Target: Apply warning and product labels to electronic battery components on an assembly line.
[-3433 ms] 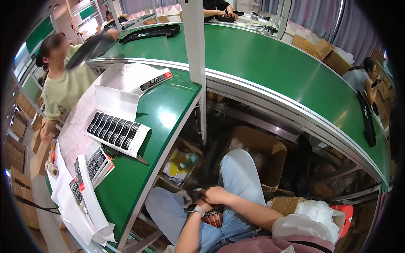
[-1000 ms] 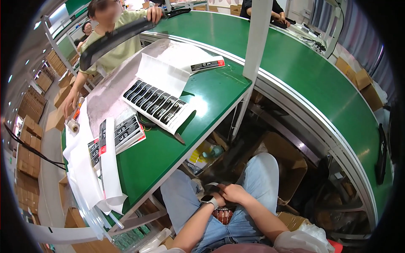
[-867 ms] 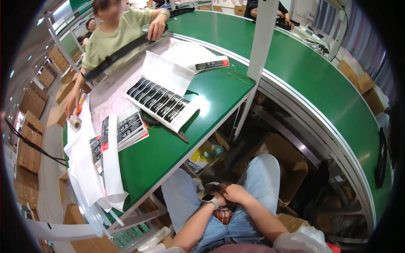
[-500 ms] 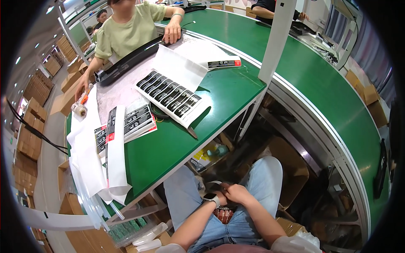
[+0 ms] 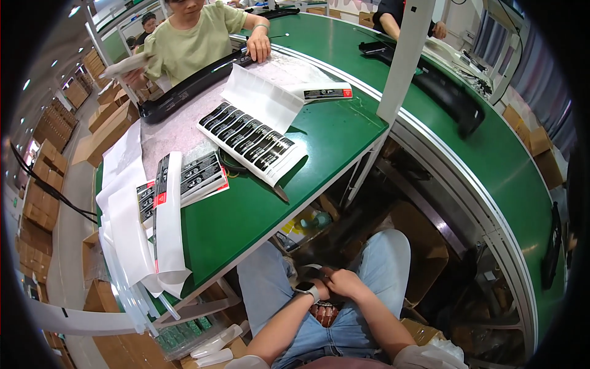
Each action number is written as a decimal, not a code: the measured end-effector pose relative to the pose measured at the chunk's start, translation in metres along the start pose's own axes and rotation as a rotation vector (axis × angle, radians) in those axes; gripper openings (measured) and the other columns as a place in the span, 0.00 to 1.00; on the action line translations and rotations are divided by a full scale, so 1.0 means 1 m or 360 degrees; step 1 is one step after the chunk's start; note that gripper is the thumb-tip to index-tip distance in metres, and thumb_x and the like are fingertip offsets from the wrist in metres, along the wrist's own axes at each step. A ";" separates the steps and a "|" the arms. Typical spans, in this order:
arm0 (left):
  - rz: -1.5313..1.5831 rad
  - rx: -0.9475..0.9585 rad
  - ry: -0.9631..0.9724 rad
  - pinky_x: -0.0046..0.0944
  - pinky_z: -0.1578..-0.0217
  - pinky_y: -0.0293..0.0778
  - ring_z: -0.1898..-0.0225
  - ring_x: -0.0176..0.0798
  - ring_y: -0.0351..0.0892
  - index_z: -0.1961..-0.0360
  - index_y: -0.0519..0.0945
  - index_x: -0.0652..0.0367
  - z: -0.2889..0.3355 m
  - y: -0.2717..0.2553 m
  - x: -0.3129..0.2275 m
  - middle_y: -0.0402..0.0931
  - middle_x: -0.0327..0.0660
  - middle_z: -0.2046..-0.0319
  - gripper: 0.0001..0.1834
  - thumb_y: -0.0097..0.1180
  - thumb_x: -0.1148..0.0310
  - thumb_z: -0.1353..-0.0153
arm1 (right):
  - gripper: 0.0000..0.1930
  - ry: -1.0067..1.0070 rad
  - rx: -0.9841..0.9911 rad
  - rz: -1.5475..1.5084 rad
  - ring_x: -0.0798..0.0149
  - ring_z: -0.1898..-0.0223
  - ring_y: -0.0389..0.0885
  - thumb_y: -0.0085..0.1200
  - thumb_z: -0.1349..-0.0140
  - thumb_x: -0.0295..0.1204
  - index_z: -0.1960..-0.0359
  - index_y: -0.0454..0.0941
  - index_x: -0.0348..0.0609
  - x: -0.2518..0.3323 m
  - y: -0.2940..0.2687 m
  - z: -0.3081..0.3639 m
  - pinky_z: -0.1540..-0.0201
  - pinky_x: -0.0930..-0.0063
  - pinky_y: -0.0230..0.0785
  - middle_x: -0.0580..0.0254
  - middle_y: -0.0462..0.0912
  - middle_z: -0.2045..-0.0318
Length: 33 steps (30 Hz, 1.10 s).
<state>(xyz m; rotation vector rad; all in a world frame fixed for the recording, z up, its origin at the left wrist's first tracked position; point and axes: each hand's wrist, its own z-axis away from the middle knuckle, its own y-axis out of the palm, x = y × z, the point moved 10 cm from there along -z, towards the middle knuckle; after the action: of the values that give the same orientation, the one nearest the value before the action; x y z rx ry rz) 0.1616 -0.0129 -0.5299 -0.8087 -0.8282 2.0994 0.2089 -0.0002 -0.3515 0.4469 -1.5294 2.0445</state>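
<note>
My left hand (image 5: pixel 318 289), with a watch (image 5: pixel 305 287) on its wrist, and my right hand (image 5: pixel 345 283) are close together between my knees. Their fingers are curled in around a thin grey strip-like thing (image 5: pixel 312 269) that I cannot make out clearly. Nearest on the green table (image 5: pixel 246 224) lies a sheet of black labels (image 5: pixel 249 138), its backing folded up. A pointed blade-like tool (image 5: pixel 280 193) sticks out from under it. More black-and-red labels (image 5: pixel 203 174) and a white label strip (image 5: pixel 167 209) lie to the left.
Across the table a co-worker's hand (image 5: pixel 259 46) rests on a long black housing (image 5: pixel 190 92); the other holds a blurred whitish flat thing (image 5: pixel 129 64). Another black housing (image 5: pixel 439 92) is on the green belt (image 5: pixel 491 160) at right. A white post (image 5: pixel 402 67) stands by the table corner.
The co-worker's hand on the left has risen off the table with the whitish thing; the tape dispenser no longer shows there. A black housing has come onto the belt at right. My hands stay put.
</note>
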 end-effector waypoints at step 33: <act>0.0436 0.0035 0.0514 0.50 0.57 0.76 0.59 0.56 0.82 0.59 0.82 0.58 0.046 -0.083 -0.028 0.82 0.52 0.63 0.19 0.59 0.54 0.43 | 0.23 0.0276 -0.2346 0.0591 0.62 0.72 0.82 0.58 0.43 0.23 0.44 0.72 0.41 -0.039 -0.354 0.336 0.66 0.69 0.75 0.59 0.81 0.74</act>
<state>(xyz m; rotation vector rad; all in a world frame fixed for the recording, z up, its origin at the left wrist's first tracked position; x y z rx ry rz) 0.1742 -0.0049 -0.4326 -1.2679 -0.5435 2.1243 0.4340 -0.2555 0.0009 -0.5969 -2.5477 0.6279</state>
